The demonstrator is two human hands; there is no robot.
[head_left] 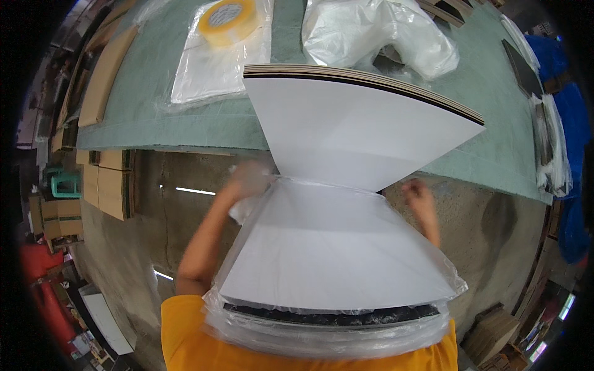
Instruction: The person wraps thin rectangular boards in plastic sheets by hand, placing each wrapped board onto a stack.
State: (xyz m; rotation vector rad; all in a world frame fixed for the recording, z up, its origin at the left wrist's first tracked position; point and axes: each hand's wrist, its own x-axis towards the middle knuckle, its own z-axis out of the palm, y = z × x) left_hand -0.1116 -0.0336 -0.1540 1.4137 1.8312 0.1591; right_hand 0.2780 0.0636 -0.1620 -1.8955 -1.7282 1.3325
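Note:
A tall stack of white boards [365, 123] with dark and tan layered edges stands upright in front of me, its far end over the table. A clear plastic bag [334, 247] covers the nearer part, its mouth crossing the stack midway. At the left end of that mouth is my left hand [250, 179], blurred by motion, closed on the bag's film, with crumpled plastic bunched below it. My right hand [419, 195] is beside the stack's right edge, fingers curled; whatever is in them cannot be made out. More film-wrapped boards [334, 337] lie against my body.
On the green table [142, 117], a yellowish tape roll [228, 21] rests on flat clear bags [204, 77]. Crumpled plastic film [383, 31] lies at the back. Cardboard boxes [108, 185] stand at left, a cardboard stack [495, 334] lower right, and wrapped boards [552, 148] at the table's right edge.

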